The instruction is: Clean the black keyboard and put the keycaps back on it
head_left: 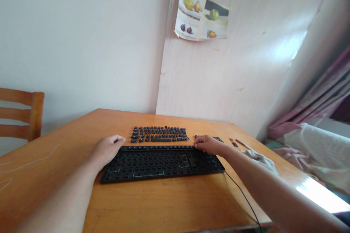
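On the table (164,204), keycaps (161,139) are laid in rows, apparently for order, behind the keyboard (158,164), whose left end is seemingly steadied by the curled left hand (107,149), though any grip by it or the bunched right hand (207,143) cannot be told.

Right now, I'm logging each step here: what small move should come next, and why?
Perhaps a gentle pull with the right hand, at the wide black plastic keyboard's far edge: that row seems capped, nearer rows look bare, and loose black keycaps lie lined up behind. The left hand, by the left end, could steady it.
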The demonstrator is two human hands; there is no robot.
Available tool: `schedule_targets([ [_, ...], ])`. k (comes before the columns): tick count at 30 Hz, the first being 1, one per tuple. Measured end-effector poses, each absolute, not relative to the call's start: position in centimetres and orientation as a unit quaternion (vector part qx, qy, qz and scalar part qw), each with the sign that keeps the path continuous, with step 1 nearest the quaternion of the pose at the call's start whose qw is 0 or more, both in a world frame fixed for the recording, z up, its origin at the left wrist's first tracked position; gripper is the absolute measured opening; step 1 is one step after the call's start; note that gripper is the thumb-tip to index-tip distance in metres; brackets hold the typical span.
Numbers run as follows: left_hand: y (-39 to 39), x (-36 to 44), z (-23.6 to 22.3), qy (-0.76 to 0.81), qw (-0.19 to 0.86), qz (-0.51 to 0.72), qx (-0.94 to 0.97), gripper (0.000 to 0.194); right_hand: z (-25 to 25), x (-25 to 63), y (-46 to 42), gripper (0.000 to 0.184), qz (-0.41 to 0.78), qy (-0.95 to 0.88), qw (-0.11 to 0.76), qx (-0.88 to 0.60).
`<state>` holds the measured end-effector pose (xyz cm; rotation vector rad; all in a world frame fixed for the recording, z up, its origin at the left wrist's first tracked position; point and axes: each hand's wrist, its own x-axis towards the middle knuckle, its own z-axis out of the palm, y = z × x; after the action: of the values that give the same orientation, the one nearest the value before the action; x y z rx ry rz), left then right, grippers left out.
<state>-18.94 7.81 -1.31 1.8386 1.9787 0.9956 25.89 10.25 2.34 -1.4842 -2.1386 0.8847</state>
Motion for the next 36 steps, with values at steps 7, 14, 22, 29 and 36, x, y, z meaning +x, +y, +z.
schedule_targets([
  [7, 7.8, -19.1, -1.5, 0.68, 0.134, 0.339, 0.637, 0.038, 2.7, 25.6, 11.0, 0.022, 0.355, -0.74, 0.176, -0.544],
  [14, 7.8, -19.0, -1.3, 0.681, 0.126, 0.342, 0.635, 0.038, 3.6, 25.3, 11.0, 0.017, 0.395, -0.716, 0.154, -0.555],
  [22, 7.8, -19.0, -1.2, 0.686, 0.125, 0.338, 0.632, 0.039, 4.0, 25.1, 11.2, 0.017, 0.401, -0.708, 0.136, -0.565],
  [29, 7.9, -19.0, -1.3, 0.686, 0.121, 0.342, 0.631, 0.038, 4.4, 25.0, 11.4, 0.016, 0.405, -0.699, 0.115, -0.579],
  [36, 7.6, -19.0, -1.2, 0.681, 0.127, 0.348, 0.632, 0.038, 4.0, 25.3, 12.0, 0.015, 0.41, -0.699, 0.107, -0.576],
])
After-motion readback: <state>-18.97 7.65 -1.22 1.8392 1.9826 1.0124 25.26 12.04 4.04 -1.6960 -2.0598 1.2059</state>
